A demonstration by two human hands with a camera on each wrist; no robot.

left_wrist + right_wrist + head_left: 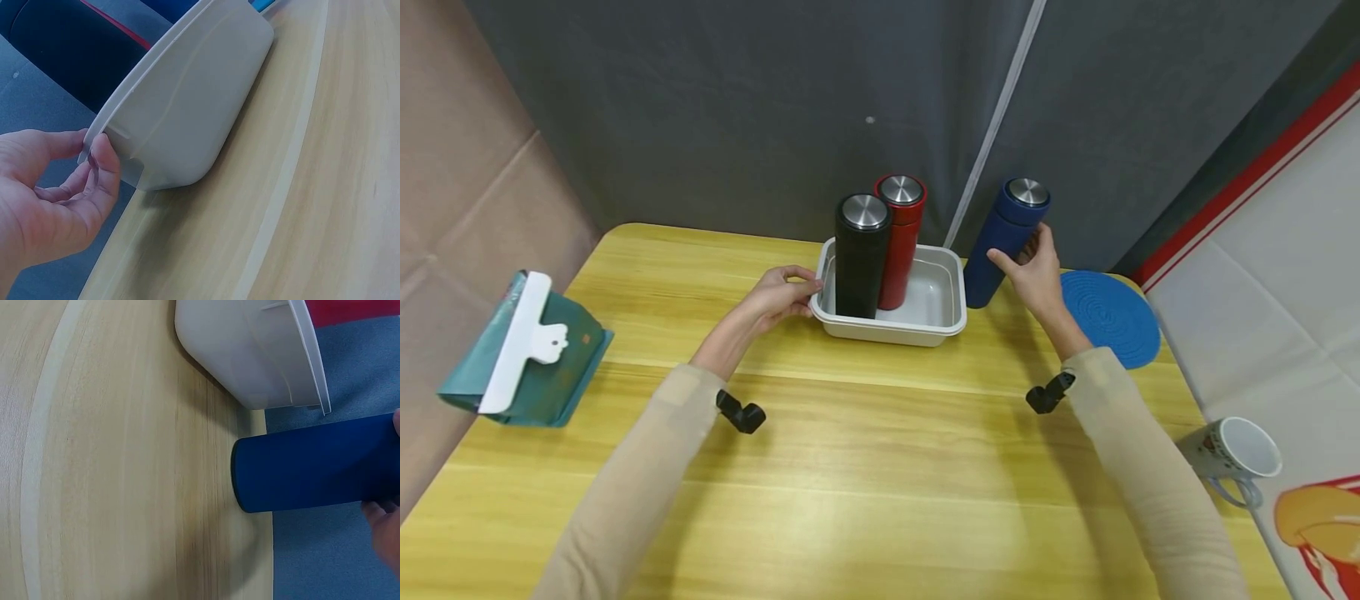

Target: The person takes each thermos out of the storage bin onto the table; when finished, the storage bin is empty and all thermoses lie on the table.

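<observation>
A white plastic tub point(936, 333) point(187, 119) point(262, 356) stands at the table's far middle with a black flask point(861, 254) and a red flask point(901, 237) upright inside it. My left hand point(786, 292) point(62, 187) pinches the tub's left rim between thumb and fingers. A blue flask point(1003, 237) point(312, 469) stands tilted on the table just right of the tub. My right hand point(1033, 271) point(384, 540) grips its upper part, with the thumb on the near side and the fingers behind.
A round blue mat point(1108, 317) lies right of the blue flask. A white mug point(1236, 458) sits at the table's right edge. A teal pouch with a white clip point(523, 350) lies at the left edge. A grey curtain hangs close behind the tub.
</observation>
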